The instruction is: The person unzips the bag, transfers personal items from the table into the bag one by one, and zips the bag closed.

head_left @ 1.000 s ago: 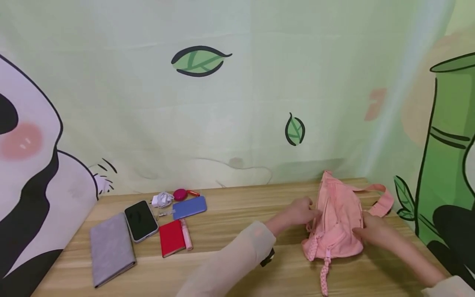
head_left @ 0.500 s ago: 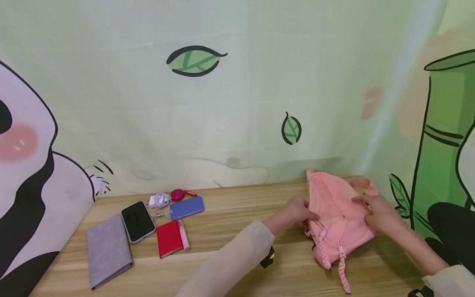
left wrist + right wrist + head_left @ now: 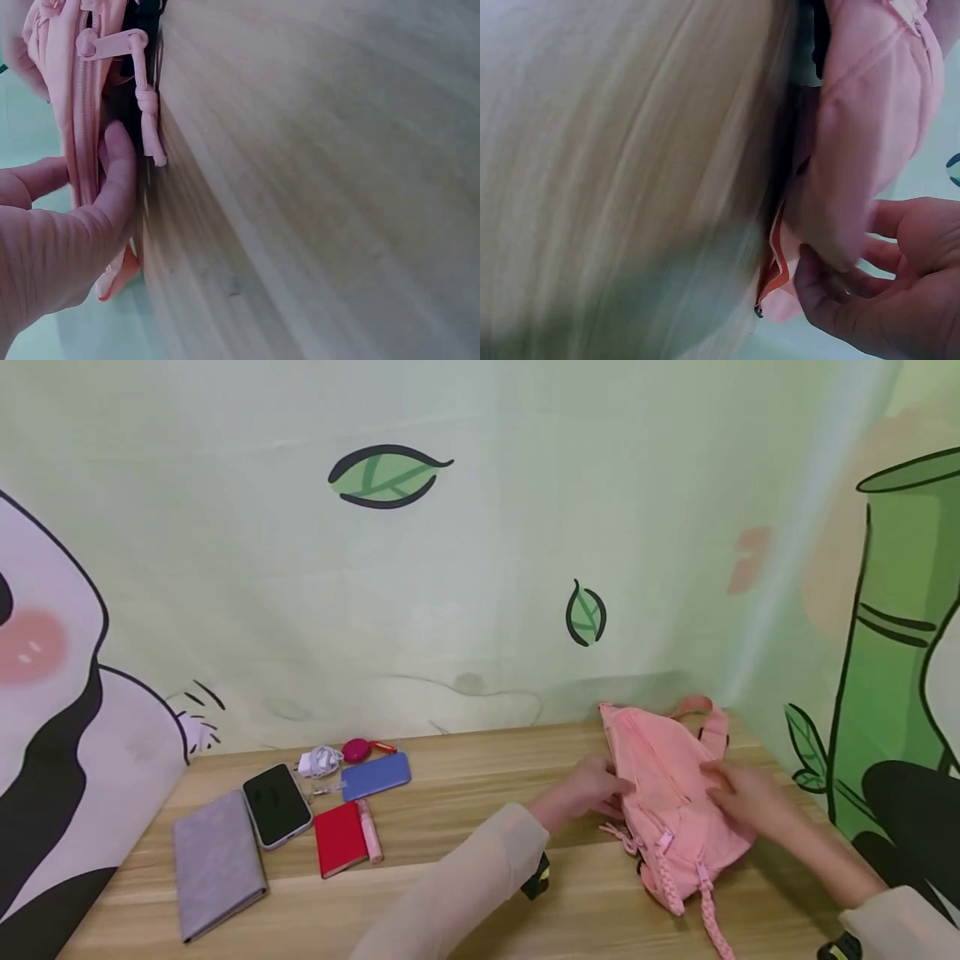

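Observation:
A small pink sling bag [image 3: 660, 777] lies tilted on the right part of the table, its pointed top toward the wall. Braided zipper pulls [image 3: 711, 910] hang from its near end. My left hand [image 3: 588, 787] grips the bag's left edge; in the left wrist view the thumb [image 3: 120, 165] is on the underside near the table, beside a zipper and its pull [image 3: 112, 46]. On the opposite side my right hand [image 3: 757, 802] holds the right edge between thumb and fingers. In the right wrist view, orange-red trim [image 3: 778, 259] shows under the bag. The bag's underside is mostly hidden.
At the left of the table [image 3: 480, 827] lie a grey folder [image 3: 219, 864], a black-screened phone [image 3: 277, 806], a red notebook [image 3: 339, 839], a pink tube [image 3: 371, 832], a blue card holder [image 3: 377, 777], a white charger with cable [image 3: 321, 762] and a magenta round case [image 3: 356, 750]. A printed cloth backdrop stands behind.
The bag has turned, its top swinging left and its near end right. My right hand moved up over the bag's right side, then settled on its right edge. My left hand kept its hold.

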